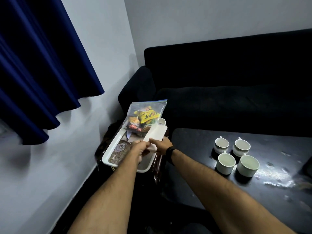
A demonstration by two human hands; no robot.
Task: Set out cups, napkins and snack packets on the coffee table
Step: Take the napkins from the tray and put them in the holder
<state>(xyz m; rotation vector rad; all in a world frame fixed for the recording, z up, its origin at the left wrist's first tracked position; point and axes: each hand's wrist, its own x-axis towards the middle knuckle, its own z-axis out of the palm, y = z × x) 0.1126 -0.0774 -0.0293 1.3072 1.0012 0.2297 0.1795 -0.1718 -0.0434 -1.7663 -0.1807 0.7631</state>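
Left hand (140,150) and right hand (161,145) both pinch the white napkins (156,135) over the tray (108,154); four cups (236,155) on worktop (194,141); risk: stack fans apart, sheets drop; snack bag (145,117) could tip.

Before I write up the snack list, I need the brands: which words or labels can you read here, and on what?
"OFF", upside down, on the yellow snack packet inside the clear zip bag; any letters before it are creased out of sight.
Dark packet with a red label, same bag: print too blurred to read.
Small mark on the woven mat in the white tray: too small to read.
Cups: no text visible.
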